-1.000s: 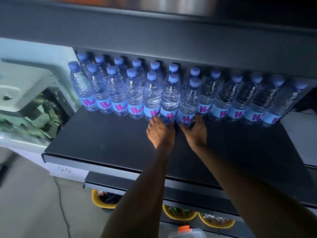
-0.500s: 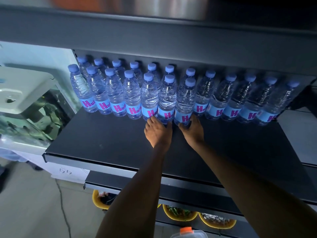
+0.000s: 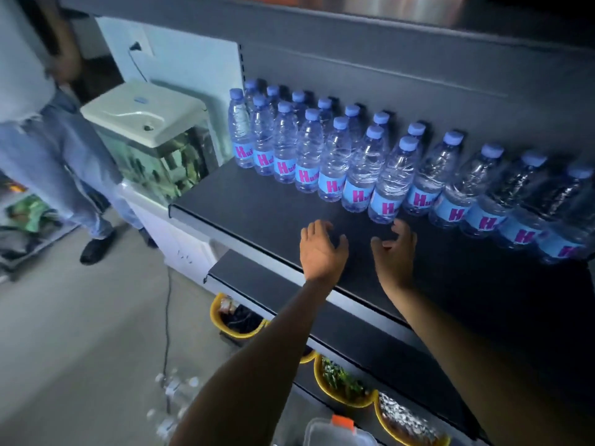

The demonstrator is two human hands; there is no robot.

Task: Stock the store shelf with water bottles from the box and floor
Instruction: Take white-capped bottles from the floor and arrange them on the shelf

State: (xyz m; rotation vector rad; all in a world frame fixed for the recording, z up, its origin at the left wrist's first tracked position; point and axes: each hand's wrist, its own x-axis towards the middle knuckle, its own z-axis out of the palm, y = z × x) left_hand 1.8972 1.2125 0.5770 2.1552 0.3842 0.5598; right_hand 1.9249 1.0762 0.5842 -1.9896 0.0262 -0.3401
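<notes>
I am holding my left hand (image 3: 323, 249) loosely open over the shelf (image 3: 257, 204), gripping nothing. My right hand (image 3: 394, 252) is hovering beside it, fingers half-curled, empty. The water bottles (image 3: 391, 185) are standing in rows just beyond.

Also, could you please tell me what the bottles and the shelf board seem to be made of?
Bottles: clear thin plastic, ribbed and glinting, with matte blue caps. Shelf board: probably painted metal, matte black with a thin folded front edge.
</notes>
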